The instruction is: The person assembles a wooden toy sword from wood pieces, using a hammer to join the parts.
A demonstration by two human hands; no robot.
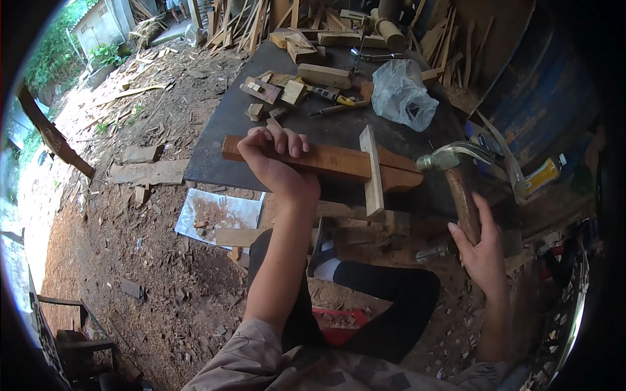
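My left hand is wrapped around the left part of a long reddish-brown wooden block, holding it over the near edge of the dark table. A pale, flat wooden crosspiece stands across the block near its right, tapering end; how the two are joined is hidden. My right hand grips the wooden handle of a claw hammer. The hammer's metal head is right beside the block's tapered end; I cannot tell whether they touch.
Wood offcuts, a yellow-and-black tool and a clear plastic bag lie on the dark table. A yellow tube is at the right. Below, a sawdust-covered white sheet lies on the chip-strewn ground.
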